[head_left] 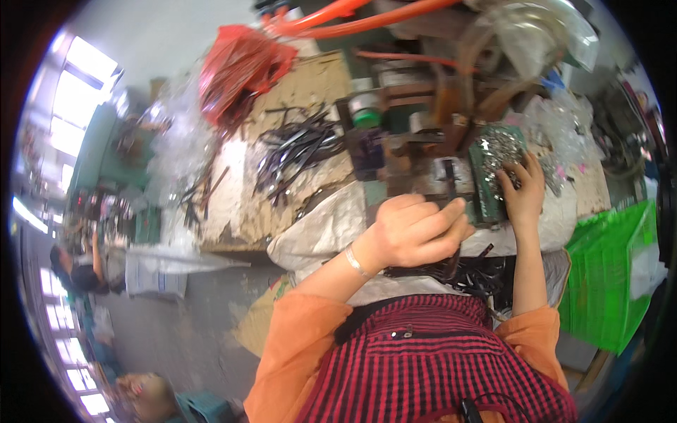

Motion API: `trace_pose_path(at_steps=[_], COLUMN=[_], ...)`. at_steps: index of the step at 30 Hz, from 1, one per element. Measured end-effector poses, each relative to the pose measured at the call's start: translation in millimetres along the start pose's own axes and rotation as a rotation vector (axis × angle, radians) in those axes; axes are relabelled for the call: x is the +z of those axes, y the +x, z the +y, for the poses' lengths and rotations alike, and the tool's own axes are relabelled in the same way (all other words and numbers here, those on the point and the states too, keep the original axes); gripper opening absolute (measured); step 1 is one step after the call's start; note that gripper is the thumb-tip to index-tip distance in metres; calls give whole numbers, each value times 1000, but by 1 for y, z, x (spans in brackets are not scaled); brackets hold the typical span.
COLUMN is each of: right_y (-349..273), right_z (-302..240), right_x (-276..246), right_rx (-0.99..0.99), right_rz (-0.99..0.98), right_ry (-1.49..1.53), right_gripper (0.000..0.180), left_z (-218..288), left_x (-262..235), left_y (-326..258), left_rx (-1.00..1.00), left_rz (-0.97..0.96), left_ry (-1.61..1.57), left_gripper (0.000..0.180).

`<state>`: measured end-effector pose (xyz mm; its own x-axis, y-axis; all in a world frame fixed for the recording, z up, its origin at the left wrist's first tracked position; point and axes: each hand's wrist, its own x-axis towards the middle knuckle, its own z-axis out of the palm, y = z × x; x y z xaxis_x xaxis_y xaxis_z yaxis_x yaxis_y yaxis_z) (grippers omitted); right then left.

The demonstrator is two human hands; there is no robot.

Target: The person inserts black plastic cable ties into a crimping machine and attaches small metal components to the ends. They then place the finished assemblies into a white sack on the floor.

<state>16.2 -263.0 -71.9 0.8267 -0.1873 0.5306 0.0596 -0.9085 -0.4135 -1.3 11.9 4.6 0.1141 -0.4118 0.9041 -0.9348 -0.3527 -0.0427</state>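
My left hand [421, 231] is closed around a dark, narrow strap [450, 182] in front of a bench machine [451, 134]. The strap's far end lies at the machine's small metal work area; its lower part hangs below my fingers. My right hand [525, 194] reaches over a green tray [486, 201] of small shiny metal pieces [502, 146]. Its fingers are bent and apart, with the tips among the pieces. Whether a single piece is between them is too small to tell. More dark straps [479, 275] lie in front of my waist.
A loose pile of dark straps [300, 151] covers the bench to the left, near a red plastic bag [243, 70]. A green-lidded jar [365, 111] stands beside the machine. Orange hoses [367, 25] cross above. At right is a bright green crate [610, 275]. Another person [81, 271] is far left.
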Motion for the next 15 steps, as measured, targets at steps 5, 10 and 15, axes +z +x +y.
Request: trace_pose_path(at_steps=[5, 10, 15], right_y=[-3, 2, -19], right_z=[20, 31, 71], right_x=[2, 6, 0], right_rx=[-56, 129, 602], right_rz=[3, -33, 226], right_ry=[-30, 227, 1031], right_gripper=[16, 27, 36], left_z=[-1, 41, -1], left_x=[1, -18, -95], left_y=[-1, -20, -41], left_rx=[36, -324, -628], left_rz=[40, 103, 264], left_ry=[-17, -89, 347], left_gripper=[24, 29, 18])
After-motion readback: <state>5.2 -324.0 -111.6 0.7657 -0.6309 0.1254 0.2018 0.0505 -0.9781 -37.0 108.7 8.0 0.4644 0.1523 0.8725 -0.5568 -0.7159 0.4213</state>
